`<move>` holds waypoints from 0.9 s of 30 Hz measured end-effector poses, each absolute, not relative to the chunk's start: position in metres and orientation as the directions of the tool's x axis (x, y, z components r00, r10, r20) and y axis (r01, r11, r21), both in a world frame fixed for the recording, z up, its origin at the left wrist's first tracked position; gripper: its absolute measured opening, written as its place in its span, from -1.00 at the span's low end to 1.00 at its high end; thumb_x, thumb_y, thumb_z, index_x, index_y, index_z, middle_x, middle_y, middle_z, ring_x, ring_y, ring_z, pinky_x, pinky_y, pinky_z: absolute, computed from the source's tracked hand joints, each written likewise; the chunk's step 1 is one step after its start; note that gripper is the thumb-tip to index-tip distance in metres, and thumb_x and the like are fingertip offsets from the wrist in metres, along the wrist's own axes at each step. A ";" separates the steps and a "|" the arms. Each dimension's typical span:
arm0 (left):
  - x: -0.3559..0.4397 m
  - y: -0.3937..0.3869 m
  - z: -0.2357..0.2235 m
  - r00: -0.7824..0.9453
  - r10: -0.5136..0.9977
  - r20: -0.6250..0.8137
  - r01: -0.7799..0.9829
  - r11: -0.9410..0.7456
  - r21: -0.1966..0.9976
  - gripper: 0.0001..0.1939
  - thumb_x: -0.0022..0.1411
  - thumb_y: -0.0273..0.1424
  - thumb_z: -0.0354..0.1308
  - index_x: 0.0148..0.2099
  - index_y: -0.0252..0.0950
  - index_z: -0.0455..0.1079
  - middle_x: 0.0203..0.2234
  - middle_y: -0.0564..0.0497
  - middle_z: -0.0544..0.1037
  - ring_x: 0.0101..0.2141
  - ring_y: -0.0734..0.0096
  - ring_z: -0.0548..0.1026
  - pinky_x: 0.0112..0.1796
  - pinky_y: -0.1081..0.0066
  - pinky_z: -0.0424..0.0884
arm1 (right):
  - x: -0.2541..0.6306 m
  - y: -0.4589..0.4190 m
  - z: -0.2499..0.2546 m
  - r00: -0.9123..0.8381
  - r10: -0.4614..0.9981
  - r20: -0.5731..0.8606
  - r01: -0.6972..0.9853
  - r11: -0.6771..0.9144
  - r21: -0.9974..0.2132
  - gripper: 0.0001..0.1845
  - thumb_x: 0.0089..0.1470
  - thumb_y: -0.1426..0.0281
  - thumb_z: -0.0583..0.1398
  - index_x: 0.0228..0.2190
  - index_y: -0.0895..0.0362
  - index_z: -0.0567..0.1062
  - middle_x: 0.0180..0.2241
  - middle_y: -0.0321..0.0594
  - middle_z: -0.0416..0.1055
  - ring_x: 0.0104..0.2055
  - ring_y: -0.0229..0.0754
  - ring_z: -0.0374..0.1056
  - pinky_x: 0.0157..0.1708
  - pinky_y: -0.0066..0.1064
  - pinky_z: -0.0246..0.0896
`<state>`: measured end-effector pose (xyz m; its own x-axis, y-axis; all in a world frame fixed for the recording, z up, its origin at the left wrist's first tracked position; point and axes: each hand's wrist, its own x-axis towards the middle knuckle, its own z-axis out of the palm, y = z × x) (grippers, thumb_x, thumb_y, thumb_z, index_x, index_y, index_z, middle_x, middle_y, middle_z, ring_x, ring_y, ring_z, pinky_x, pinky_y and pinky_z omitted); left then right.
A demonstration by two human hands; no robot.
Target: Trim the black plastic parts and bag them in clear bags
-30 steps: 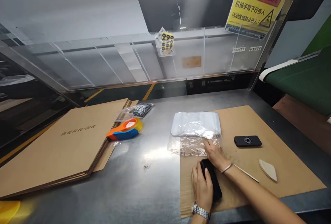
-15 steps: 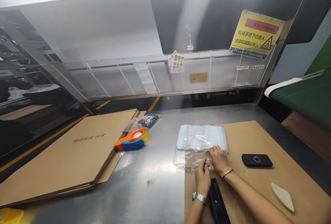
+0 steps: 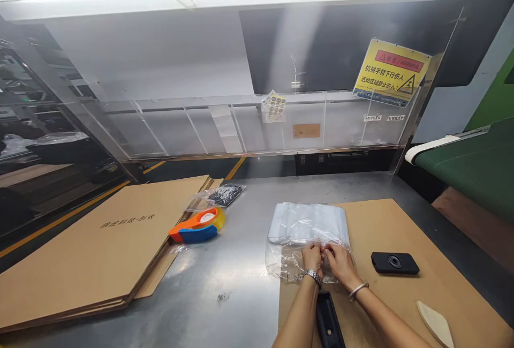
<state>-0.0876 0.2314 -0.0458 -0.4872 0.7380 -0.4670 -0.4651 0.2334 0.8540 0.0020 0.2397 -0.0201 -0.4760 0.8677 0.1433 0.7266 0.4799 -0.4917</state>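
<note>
A stack of clear plastic bags (image 3: 307,222) lies at the middle of the bench, its near part loose and crinkled. My left hand (image 3: 312,258) is closed, its fingertips pinching at the plastic near the front of the stack. Close beside it, my right hand (image 3: 339,262) also pinches there, thumb against fingers, almost touching the left. The exact edge they grip is hidden by the fingers. Below my hands, partly under my left forearm, lies a long black tray-like piece (image 3: 330,320) with a small hole.
A brown cardboard sheet (image 3: 379,225) covers the right side of the metal bench. On it rest a black block with a round disc (image 3: 395,263) and a beige wedge-shaped pad (image 3: 435,322). At left are stacked flat cartons (image 3: 92,251), an orange-blue tape dispenser (image 3: 196,228) and a bagged black item (image 3: 227,195).
My left hand has moved forward onto the bags, beside the right. My right hand has drawn slightly nearer, and its fingers now pinch. The view has tilted up a little.
</note>
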 end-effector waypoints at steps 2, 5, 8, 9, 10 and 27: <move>-0.089 0.233 -0.049 -0.477 0.736 -0.481 -0.507 0.216 0.834 -0.80 0.22 -0.32 0.03 -0.26 -0.39 0.32 -0.50 0.09 0.39 -0.59 0.61 0.33 -0.60 0.53 0.31 | 0.004 0.239 -0.021 -0.430 0.888 0.165 0.724 0.448 -0.525 -0.80 0.18 0.32 0.09 -0.31 0.22 0.41 -0.35 -0.27 0.40 -0.36 -0.28 0.36 -0.33 -0.35 0.31; -0.092 0.234 -0.052 -0.482 0.733 -0.480 -0.566 0.157 0.809 -0.81 0.23 -0.33 0.03 -0.23 -0.38 0.31 -0.47 0.07 0.40 -0.56 0.59 0.34 -0.57 0.52 0.33 | 0.005 0.235 -0.020 -0.390 0.897 0.208 0.699 0.435 -0.567 -0.82 0.18 0.35 0.08 -0.32 0.21 0.40 -0.35 -0.26 0.39 -0.34 -0.27 0.35 -0.32 -0.33 0.30; -0.092 0.237 -0.049 -0.488 0.751 -0.445 -0.617 0.065 0.784 -0.80 0.22 -0.34 0.03 -0.19 -0.38 0.31 -0.40 0.04 0.42 -0.50 0.54 0.38 -0.51 0.47 0.38 | 0.007 0.221 -0.014 -0.430 0.866 0.256 0.628 0.491 -0.604 -0.87 0.17 0.49 0.04 -0.33 0.21 0.39 -0.37 -0.26 0.40 -0.31 -0.25 0.35 -0.30 -0.36 0.27; -0.091 0.239 -0.047 -0.482 0.765 -0.428 -0.634 0.033 0.773 -0.80 0.22 -0.34 0.04 -0.17 -0.37 0.31 -0.38 0.02 0.42 -0.48 0.52 0.40 -0.49 0.45 0.39 | 0.009 0.215 -0.011 -0.454 0.849 0.270 0.599 0.516 -0.612 -0.85 0.15 0.53 0.02 -0.34 0.20 0.39 -0.38 -0.26 0.41 -0.32 -0.25 0.35 -0.31 -0.38 0.26; -0.090 0.241 -0.045 -0.472 0.781 -0.409 -0.651 0.004 0.759 -0.79 0.22 -0.35 0.04 -0.15 -0.37 0.31 -0.35 0.01 0.43 -0.45 0.50 0.41 -0.46 0.42 0.41 | 0.011 0.208 -0.008 -0.477 0.832 0.282 0.573 0.538 -0.618 -0.82 0.13 0.56 0.00 -0.36 0.19 0.39 -0.41 -0.26 0.41 -0.34 -0.25 0.35 -0.33 -0.41 0.25; -0.087 0.237 -0.028 -0.417 0.843 -0.340 -0.748 -0.106 0.655 -0.83 0.20 -0.38 0.06 -0.19 -0.38 0.33 -0.36 0.01 0.45 -0.42 0.48 0.43 -0.41 0.39 0.42 | 0.003 0.199 0.007 -0.368 0.877 0.308 0.499 0.466 -0.731 -0.73 0.09 0.36 -0.01 -0.52 0.13 0.40 -0.47 -0.13 0.33 -0.39 -0.11 0.26 -0.34 -0.32 0.13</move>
